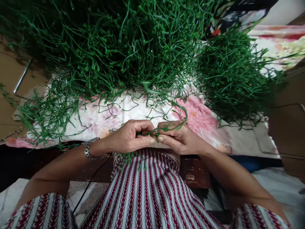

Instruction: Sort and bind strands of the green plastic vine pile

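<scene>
A red-and-white striped garment (147,194) fills the foreground of my head-camera feed, its sleeves (45,210) ending above two bare forearms (233,168), a metal-banded wristwatch (89,149) on the left one. Just beyond, I see the left hand (130,136) and right hand (184,137) nearly meet, thumb toward thumb, with slender green strands (176,127) held between them. The left grip is curled nearly closed around the strands; the right grip is pinched on them, thumb against forefinger, one length arching past the knuckles to a blurred tip. Short sprigs (130,157) hang beneath the left hand. Past the hands, I make out a flower-printed cloth (128,116), a loose tangle (51,117) on its left side, brown cardboard (9,111) beyond that. Farther back, a dense green pile (124,47) spans much of the view, a smaller mound (235,73) to its right. Black floral fabric (247,6) shows at upper right.
</scene>
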`<state>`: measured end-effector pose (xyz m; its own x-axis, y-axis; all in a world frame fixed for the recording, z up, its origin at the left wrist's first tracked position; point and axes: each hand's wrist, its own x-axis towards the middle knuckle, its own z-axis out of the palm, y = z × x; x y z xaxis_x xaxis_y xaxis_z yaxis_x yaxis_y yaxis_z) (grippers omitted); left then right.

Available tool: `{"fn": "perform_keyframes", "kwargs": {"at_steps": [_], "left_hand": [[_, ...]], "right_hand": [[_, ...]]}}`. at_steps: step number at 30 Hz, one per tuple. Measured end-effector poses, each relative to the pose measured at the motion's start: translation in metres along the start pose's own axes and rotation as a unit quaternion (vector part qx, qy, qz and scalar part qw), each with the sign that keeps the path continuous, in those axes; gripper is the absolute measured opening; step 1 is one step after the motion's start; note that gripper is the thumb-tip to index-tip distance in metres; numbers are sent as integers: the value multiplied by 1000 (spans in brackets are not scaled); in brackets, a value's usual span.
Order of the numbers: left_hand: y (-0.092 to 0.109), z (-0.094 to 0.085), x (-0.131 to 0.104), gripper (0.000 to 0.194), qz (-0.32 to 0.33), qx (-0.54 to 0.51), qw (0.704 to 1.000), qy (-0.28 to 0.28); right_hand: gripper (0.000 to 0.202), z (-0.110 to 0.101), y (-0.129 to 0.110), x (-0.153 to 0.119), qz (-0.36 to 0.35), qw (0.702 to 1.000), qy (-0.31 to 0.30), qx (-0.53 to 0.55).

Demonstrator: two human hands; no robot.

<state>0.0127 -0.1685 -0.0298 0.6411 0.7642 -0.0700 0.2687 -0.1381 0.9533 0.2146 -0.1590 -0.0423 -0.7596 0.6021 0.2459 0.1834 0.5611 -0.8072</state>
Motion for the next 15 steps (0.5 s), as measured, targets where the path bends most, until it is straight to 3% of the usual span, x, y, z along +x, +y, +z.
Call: {"fn": "perform_keyframes", "kwargs": {"at_steps": [3,9,12,15], "left_hand": [[-2,1,1,16,-31,2,999,-22],[-3,1,0,21,-42,53,995,-69],[-6,1,-1,26,-25,53,994,-92],[-10,3,-3,30,9,-11,995,-99]], "right_hand": [[33,5,4,3,3,1000,-6,12],[30,5,2,8,4,992,-124,18],[30,6,1,8,1,989,-144,22],[31,8,2,8,-20,985,-152,79]]}}
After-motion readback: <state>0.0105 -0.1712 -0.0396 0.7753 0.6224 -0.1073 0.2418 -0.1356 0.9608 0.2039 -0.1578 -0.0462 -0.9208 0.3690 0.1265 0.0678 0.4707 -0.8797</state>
